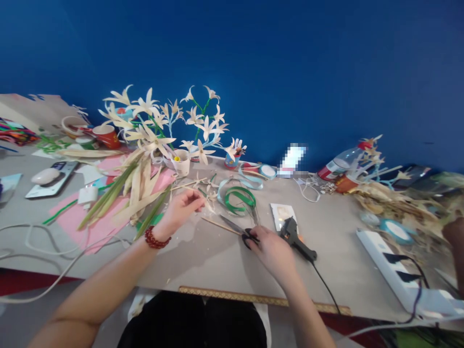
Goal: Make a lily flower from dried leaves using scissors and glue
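Note:
My right hand (273,251) is closed at the black handles of a pair of scissors (235,226), whose blades point away to the left, low over the table. Its fingers partly cover the handles. My left hand (183,208), with a red bead bracelet at the wrist, hovers over the table with fingertips pinched together; whatever they hold is hidden or too small to name. Beneath it lie small pale husk scraps (210,200). A thin stick (221,225) rests beside the scissor blades. Past my right hand sits a black glue gun (297,239) on a white packet (282,212).
Coiled green ribbon (239,200) lies behind the scissors. Pale husk flowers (206,128) stand in a white cup (181,163) at the back. Husk leaves (137,188) cover pink paper at left. A power strip (387,270) and another person's hand (455,237) are at right.

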Available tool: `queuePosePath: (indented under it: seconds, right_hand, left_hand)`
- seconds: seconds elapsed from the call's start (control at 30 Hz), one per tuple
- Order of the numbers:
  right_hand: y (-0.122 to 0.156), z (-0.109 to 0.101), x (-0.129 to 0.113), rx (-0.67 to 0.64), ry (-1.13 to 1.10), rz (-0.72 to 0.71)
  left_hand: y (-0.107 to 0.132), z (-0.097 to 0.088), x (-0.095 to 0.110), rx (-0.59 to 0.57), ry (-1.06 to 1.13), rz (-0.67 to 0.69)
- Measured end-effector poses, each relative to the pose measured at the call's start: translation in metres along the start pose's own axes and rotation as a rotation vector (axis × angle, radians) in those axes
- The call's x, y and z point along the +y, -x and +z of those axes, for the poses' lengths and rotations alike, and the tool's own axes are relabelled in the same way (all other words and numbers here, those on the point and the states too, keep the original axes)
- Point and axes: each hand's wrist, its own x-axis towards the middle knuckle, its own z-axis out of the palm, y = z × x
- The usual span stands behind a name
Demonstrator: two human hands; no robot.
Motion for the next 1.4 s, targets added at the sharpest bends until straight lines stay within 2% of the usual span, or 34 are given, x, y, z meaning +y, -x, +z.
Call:
queuePosePath:
  seconds: [0.1, 0.17, 0.27, 0.4, 0.5, 0.63, 1.4]
  right_hand:
    - [0.006, -0.005, 0.009, 0.019, -0.263, 0.058]
    - [0.012, -0.004, 0.008, 0.003, -0.586, 0.09]
    - [0.025, 0.005, -0.01, -0.051, -1.084, 0.157]
    - [0.036, 0.022, -0.042, -0.163, -1.373, 0.105]
    - [0.037, 0.028, -0.056, -0.218, -1.452, 0.057]
    - [0.031, 0.028, -0.063, -0.213, -1.491, 0.086]
    - [0.018, 0.023, -0.066, -0.236, -1.462, 0.109]
  left_hand:
    - [0.001, -0.002, 0.003, 0.048, -0.013, 0.037]
    - [0.005, 0.002, 0.006, 0.034, -0.065, 0.079]
    - [0.014, 0.013, 0.013, -0.013, -0.12, 0.161]
    - [0.025, 0.021, 0.022, -0.08, -0.07, 0.186]
    - [0.028, 0.023, 0.024, -0.096, -0.027, 0.184]
    - [0.028, 0.025, 0.022, -0.083, -0.026, 0.16]
    - [0.027, 0.026, 0.017, -0.089, 0.062, 0.118]
